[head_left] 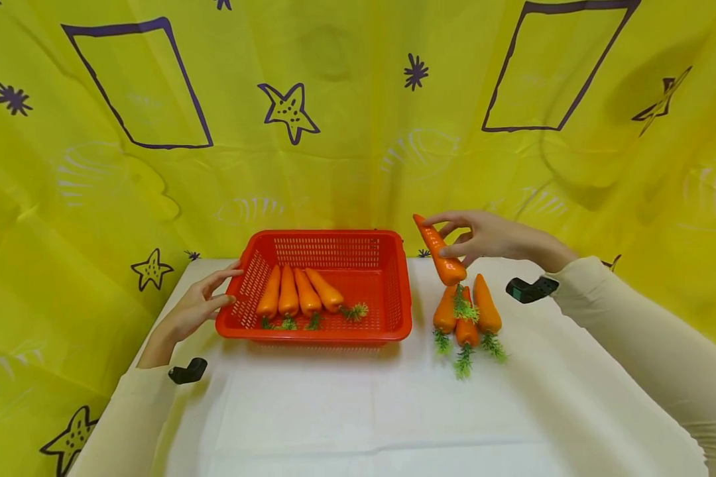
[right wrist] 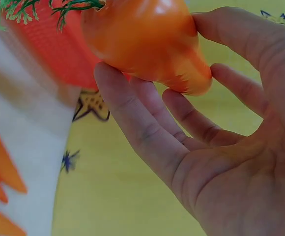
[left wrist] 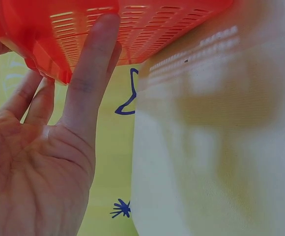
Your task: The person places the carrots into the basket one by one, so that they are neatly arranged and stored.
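Note:
My right hand (head_left: 490, 235) pinches an orange toy carrot (head_left: 438, 255) between thumb and fingers, tip up to the left, leafy green top hanging down. It is raised over three more carrots (head_left: 488, 305) lying on the table. In the right wrist view, the fingertips press on the held carrot's (right wrist: 142, 37) thick body. A red plastic basket (head_left: 316, 334) stands left of them, with several carrots (head_left: 288, 291) side by side in its left half. My left hand (head_left: 193, 308) touches the basket's left side with fairly straight fingers; the left wrist view shows a finger (left wrist: 86, 73) along its slotted wall.
A white cloth (head_left: 310, 411) covers the table. Behind and at the sides hangs a yellow curtain (head_left: 346, 179) with purple starfish and frame drawings. Black bands (head_left: 531, 290) show at both wrists.

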A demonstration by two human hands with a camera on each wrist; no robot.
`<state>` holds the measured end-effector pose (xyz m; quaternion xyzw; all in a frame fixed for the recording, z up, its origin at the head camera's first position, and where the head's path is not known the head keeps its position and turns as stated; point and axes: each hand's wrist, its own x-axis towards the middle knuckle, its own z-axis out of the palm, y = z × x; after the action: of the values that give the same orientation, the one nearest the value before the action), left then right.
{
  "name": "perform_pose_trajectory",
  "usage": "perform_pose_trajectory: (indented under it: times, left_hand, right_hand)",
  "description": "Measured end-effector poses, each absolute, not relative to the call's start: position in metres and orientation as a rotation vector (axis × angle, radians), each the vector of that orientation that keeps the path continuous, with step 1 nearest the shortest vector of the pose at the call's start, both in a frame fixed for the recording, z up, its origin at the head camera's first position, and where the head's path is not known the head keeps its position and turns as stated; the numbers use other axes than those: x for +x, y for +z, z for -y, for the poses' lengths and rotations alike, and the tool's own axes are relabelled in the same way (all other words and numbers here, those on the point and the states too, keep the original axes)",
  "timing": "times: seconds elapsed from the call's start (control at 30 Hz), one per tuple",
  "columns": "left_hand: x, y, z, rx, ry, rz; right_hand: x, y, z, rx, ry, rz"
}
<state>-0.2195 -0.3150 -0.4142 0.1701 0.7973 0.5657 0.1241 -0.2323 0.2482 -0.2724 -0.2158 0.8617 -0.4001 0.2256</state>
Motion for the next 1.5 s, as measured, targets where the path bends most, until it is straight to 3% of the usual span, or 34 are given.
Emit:
perform_pose_trajectory:
  times: [1.03, 1.5]
  left_hand:
    - [-0.223, -0.416, 0.318, 0.478, 1.675, -2.303]
    - [-0.224, -0.417, 0.315, 0.483, 1.688, -2.294]
  right_hand:
    - [-0.301, -0.324, -0.112, -0.710, -1.084, -2.154]
    - [-0.324, -0.369, -0.078, -0.476, -1.025, -2.073]
